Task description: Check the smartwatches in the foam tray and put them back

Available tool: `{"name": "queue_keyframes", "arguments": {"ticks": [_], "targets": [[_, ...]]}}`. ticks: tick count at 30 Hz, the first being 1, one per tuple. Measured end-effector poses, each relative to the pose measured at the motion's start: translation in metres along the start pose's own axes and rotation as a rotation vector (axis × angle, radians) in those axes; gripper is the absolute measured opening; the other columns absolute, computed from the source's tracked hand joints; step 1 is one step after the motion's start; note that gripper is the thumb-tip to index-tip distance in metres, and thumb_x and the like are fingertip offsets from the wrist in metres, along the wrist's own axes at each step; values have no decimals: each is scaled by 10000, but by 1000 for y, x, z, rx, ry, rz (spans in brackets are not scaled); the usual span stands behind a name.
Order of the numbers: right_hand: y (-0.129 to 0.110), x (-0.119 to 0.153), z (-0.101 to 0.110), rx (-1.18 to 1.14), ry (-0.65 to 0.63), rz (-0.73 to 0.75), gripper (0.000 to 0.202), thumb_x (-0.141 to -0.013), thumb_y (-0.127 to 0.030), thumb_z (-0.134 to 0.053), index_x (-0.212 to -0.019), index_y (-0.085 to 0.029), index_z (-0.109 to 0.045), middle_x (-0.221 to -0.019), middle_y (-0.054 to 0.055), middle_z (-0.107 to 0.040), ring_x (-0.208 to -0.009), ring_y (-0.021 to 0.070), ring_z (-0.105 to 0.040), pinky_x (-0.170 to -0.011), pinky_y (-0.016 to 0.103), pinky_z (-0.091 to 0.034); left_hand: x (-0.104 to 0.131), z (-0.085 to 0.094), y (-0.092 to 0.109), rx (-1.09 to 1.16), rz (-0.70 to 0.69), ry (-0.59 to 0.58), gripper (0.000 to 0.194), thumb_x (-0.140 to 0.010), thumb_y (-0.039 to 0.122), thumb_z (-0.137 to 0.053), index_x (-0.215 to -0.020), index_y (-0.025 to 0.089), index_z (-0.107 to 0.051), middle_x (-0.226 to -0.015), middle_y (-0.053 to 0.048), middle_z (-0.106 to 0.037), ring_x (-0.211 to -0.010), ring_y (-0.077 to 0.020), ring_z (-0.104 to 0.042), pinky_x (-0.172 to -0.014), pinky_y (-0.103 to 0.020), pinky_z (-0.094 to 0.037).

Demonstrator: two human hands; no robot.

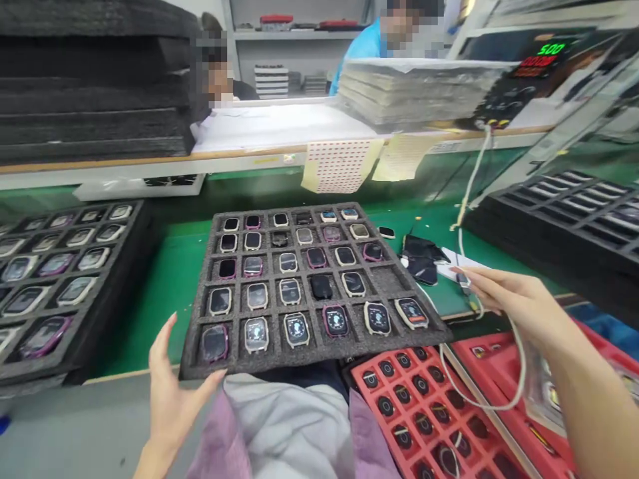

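Note:
A dark foam tray (294, 358) tilts towards me, its cells holding watches with purple and pale frames. Several front-row watches have lit screens, such as the purple-framed watch (335, 320). My left hand (174, 392) is open beside the tray's near left corner, thumb and fingers spread, with nothing in it. To the right of the tray, my right hand (514, 299) has its fingers together at a white cable (522, 372) with a small grey connector, seemingly pinching it. The exact grip is partly hidden.
A second watch tray (134, 266) stands left, and stacked black trays (549, 266) stand right. Below is a red tray (399, 426) of round dark parts. A power supply (524, 80) reads 5.00. Two people sit beyond the shelf (279, 156). A loose watch (386, 232) lies behind the tray.

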State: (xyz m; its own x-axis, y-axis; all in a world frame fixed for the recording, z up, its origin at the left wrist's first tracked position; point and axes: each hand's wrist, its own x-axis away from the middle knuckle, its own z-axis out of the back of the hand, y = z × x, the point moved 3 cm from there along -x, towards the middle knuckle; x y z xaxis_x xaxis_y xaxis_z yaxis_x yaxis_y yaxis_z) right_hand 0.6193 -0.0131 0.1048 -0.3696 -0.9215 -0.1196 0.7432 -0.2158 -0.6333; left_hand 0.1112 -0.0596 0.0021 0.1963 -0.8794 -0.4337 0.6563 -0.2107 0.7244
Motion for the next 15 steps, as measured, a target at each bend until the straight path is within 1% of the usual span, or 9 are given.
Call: {"name": "queue_keyframes", "arguments": {"ticks": [1, 2, 4, 5, 7, 9, 10, 13, 15], "targets": [[6, -3, -6, 72, -11, -35, 542, -891, -521, -475, -1108, -60, -661, -819, 147, -652, -696, 236, -623, -629, 362, -478, 6, -1, -12, 26, 65, -70, 1019, -665, 383, -794, -1482, 232, -204, -1502, -149, -311, -1374, -382, -299, -1136, -579, -233], [9, -3, -15, 128, -22, -50, 569, -908, -508, -440, -1197, -46, -604, -981, 206, -658, -860, 295, -640, -754, 411, -485, 12, -4, -22, 57, 130, -138, 1048, -656, 387, -799, -1485, 236, -176, -1513, -152, -288, -1381, -383, -290, -1135, -574, -241], [7, 5, -34, 170, -36, 10, 604, -936, -495, -362, -1349, -67, -461, -1240, 250, -575, -1138, 349, -561, -963, 460, -413, 25, -12, -31, 108, 247, -202, 1074, -630, 390, -815, -1477, 242, -172, -1519, -154, -268, -1395, -380, -266, -1143, -562, -232], [4, 13, -45, 171, -67, 85, 607, -942, -506, -327, -1388, -103, -414, -1303, 236, -541, -1205, 344, -523, -1010, 460, -389, 30, -17, -33, 130, 294, -187, 1058, -627, 390, -816, -1468, 241, -191, -1513, -153, -276, -1398, -374, -264, -1148, -552, -226], [-6, 31, -67, 195, -175, 274, 634, -910, -582, -335, -1397, -181, -398, -1351, 196, -515, -1241, 349, -502, -1022, 475, -408, 35, -24, -33, 181, 360, -99, 964, -662, 394, -788, -1440, 234, -243, -1493, -152, -312, -1395, -349, -287, -1150, -518, -242], [-12, 46, -81, 325, -170, 444, 733, -843, -648, -436, -1417, -198, -368, -1475, 209, -344, -1312, 412, -399, -1034, 545, -389, 37, -28, -33, 214, 403, -36, 887, -693, 396, -764, -1417, 221, -282, -1466, -155, -360, -1383, -332, -321, -1136, -487, -283], [-14, 51, -85, 348, -147, 532, 745, -840, -653, -436, -1430, -207, -346, -1476, 212, -333, -1308, 429, -395, -1027, 574, -388, 37, -29, -34, 220, 418, -21, 867, -698, 394, -760, -1407, 215, -296, -1451, -157, -386, -1374, -329, -341, -1123, -476, -308], [-13, 54, -93, 351, -93, 668, 739, -847, -653, -415, -1466, -275, -278, -1392, 196, -433, -1214, 453, -486, -948, 622, -448, 36, -29, -35, 207, 433, -10, 823, -703, 374, -757, -1381, 204, -323, -1408, -161, -450, -1335, -327, -406, -1080, -457, -370], [-9, 48, -96, 357, -31, 655, 691, -863, -611, -421, -1471, -318, -273, -1352, 175, -471, -1175, 452, -515, -933, 631, -457, 33, -30, -35, 188, 421, -12, 798, -709, 352, -754, -1368, 201, -332, -1391, -164, -473, -1309, -325, -440, -1060, -450, -391]]}}
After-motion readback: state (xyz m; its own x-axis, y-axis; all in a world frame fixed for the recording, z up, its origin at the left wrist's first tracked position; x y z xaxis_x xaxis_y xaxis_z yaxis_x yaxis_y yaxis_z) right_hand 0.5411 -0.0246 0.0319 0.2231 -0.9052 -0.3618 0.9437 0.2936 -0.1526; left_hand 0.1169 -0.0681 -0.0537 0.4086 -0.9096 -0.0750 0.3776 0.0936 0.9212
